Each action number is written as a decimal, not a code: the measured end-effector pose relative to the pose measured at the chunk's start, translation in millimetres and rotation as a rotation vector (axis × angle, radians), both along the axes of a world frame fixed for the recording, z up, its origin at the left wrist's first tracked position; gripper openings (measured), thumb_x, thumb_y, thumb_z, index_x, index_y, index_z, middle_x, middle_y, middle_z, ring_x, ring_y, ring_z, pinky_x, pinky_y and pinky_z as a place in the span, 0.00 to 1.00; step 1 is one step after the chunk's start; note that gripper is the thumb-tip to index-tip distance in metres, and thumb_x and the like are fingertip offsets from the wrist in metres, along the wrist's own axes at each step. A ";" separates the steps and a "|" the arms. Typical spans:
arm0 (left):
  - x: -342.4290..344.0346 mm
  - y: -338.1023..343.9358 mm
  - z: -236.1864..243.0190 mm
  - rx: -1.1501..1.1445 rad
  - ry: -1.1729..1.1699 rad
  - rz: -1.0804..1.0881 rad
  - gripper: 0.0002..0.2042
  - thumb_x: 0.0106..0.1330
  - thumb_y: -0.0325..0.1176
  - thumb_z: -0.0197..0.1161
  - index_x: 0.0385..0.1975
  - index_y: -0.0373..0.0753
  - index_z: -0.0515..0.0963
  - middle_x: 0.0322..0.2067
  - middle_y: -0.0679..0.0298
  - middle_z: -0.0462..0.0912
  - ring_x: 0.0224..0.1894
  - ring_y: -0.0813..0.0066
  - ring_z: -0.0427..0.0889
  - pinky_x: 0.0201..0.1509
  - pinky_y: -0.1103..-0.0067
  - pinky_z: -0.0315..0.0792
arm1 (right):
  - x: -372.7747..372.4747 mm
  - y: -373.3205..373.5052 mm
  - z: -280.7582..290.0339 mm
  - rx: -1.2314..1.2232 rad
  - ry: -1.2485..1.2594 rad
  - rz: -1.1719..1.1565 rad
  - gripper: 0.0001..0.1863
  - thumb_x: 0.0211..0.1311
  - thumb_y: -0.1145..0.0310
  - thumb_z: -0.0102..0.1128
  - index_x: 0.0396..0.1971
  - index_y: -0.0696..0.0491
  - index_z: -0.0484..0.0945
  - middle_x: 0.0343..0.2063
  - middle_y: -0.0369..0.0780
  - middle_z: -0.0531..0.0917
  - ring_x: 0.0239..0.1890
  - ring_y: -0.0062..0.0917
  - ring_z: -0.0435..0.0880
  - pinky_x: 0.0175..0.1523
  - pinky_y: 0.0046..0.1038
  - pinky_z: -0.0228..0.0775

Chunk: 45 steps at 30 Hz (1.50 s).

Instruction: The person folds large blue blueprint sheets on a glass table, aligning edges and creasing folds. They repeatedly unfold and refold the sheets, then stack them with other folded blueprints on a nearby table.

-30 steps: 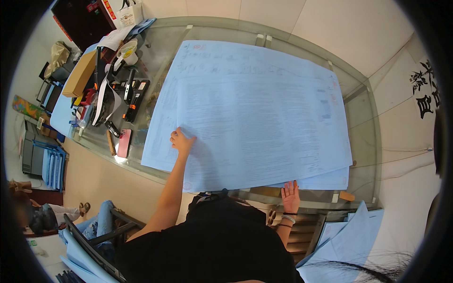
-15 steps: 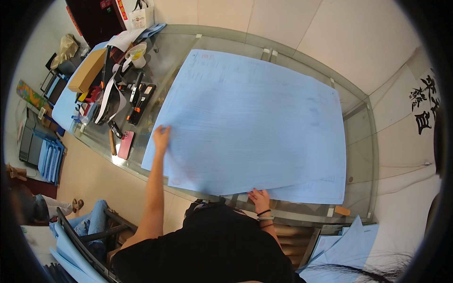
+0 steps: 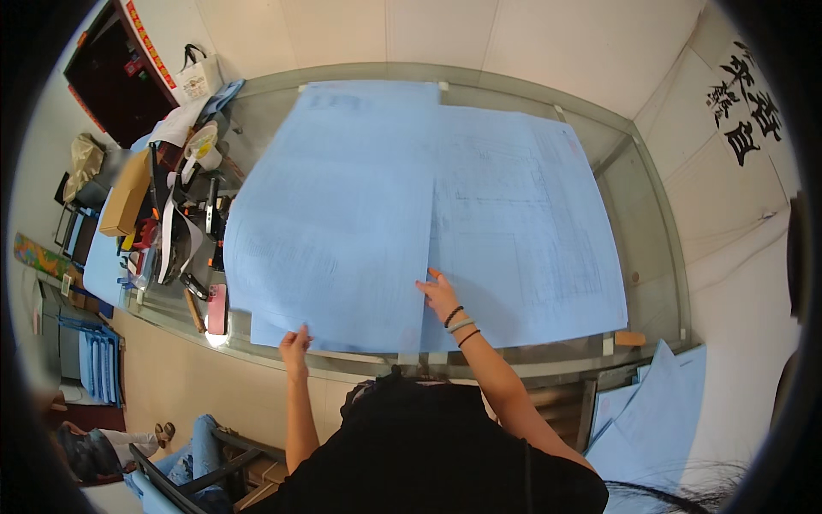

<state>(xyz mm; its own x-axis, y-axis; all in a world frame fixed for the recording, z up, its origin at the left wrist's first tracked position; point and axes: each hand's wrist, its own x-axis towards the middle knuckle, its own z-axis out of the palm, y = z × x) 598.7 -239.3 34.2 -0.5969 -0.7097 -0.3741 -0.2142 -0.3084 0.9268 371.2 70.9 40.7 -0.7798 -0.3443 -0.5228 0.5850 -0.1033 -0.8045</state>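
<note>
Large blue drawing sheets (image 3: 531, 223) with faint printed lines lie across the glass-topped table. Over their left part lies an upper blue layer (image 3: 342, 188), its right edge running down the middle; whether it is a fold or a separate sheet I cannot tell. My left hand (image 3: 296, 345) is closed on the paper at the near left edge. At the upper layer's right edge, my right hand (image 3: 441, 297) pinches the paper, with something small and orange (image 3: 434, 272) at its fingertips.
Left on the table lie a pink phone (image 3: 217, 308), a cardboard box (image 3: 125, 193), a white tub (image 3: 203, 146) and several tools. An orange block (image 3: 630, 339) sits at the near right edge. More blue sheets (image 3: 655, 403) stand below right. A chair (image 3: 205, 480) is lower left, near another person (image 3: 94, 454).
My right hand has moved up from the near edge onto the paper. My left hand has come down to the near edge. The upper layer now covers only the left part.
</note>
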 end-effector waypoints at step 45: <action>-4.4 5.9 -26.2 -0.496 -0.496 -0.701 0.25 0.66 0.43 0.59 0.15 0.27 0.80 0.14 0.57 0.81 0.14 0.75 0.79 0.18 0.82 0.71 | 68.1 52.6 -50.2 1.189 0.671 -0.035 0.18 0.62 0.70 0.51 0.50 0.62 0.69 0.48 0.53 0.73 0.49 0.45 0.72 0.53 0.44 0.66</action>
<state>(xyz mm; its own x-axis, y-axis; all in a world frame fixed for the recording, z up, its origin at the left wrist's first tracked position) 594.3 -233.4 8.0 -0.7978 -0.3999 -0.4512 -0.5985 0.4351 0.6726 439.3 123.4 -9.6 -0.9976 0.0685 -0.0077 0.0617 0.8376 -0.5428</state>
